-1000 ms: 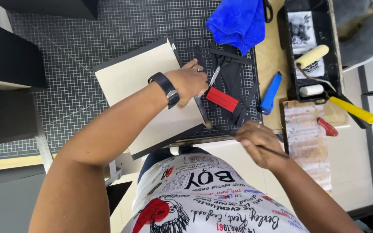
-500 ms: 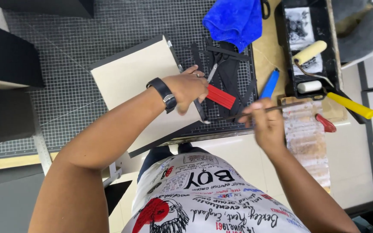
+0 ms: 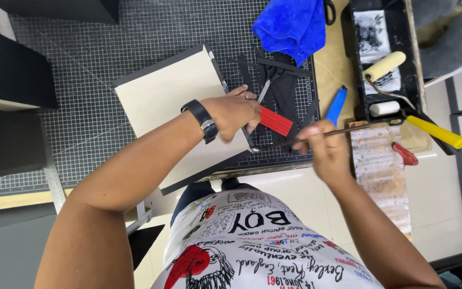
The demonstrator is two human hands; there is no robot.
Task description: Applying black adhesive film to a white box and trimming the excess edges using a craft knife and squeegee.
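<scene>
- Pressing down on the right edge of a cream board (image 3: 175, 104), the left hand (image 3: 235, 113) is seen with its fingers curled and spread flat; a black wristwatch (image 3: 201, 120) is worn on its wrist. Whether anything is pinched in it cannot be told.
- Just beside those fingers, a red strip (image 3: 275, 121) is laid on black card pieces (image 3: 290, 88), with a small metal blade tool (image 3: 263, 92) next to the fingertips.
- The right hand (image 3: 324, 150) is closed around a thin dark brush handle (image 3: 348, 128), which is held roughly level over the front edge of the cutting mat (image 3: 81, 96); its far end reaches toward the paint tray.
- The cream board is set at an angle on the gridded cutting mat, near the mat's front right corner, with a dark underside showing along its lower edge.
- A blue cloth (image 3: 292, 24) is bunched at the mat's far right corner.
- A blue-handled tool (image 3: 336, 105) is laid on the bare table strip between the mat and a black paint tray (image 3: 351, 59).
- A cream foam roller (image 3: 384, 66) is rested in the tray, and a yellow handle (image 3: 437, 132) sticks out past its near end.
- A red-handled tool (image 3: 405, 155) is laid on stained paper (image 3: 378, 166) below the tray.
</scene>
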